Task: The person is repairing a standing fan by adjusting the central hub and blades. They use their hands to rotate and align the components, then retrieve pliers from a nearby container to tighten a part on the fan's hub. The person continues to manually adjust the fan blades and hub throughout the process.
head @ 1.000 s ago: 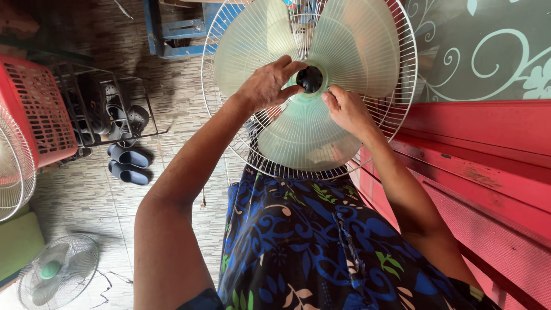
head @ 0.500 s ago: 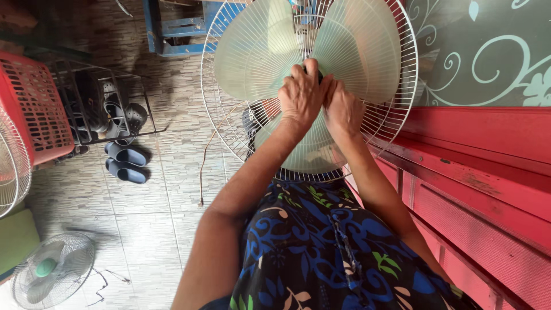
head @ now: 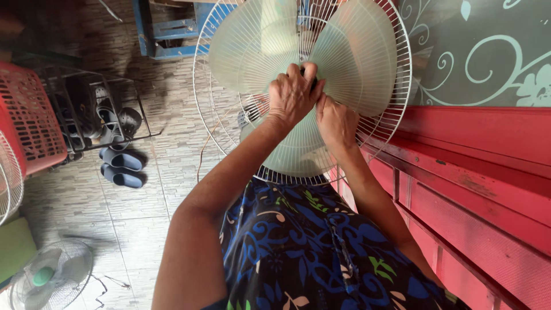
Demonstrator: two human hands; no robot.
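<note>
Head view: left hand and right hand fingers clasp the hub of the fan blades, facing upward.

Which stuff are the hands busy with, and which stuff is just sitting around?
In use:
left hand
right hand
pale green fan blade
white wire fan guard

Just sitting around:
blue sandals
red basket
small fan
shoe rack
</note>
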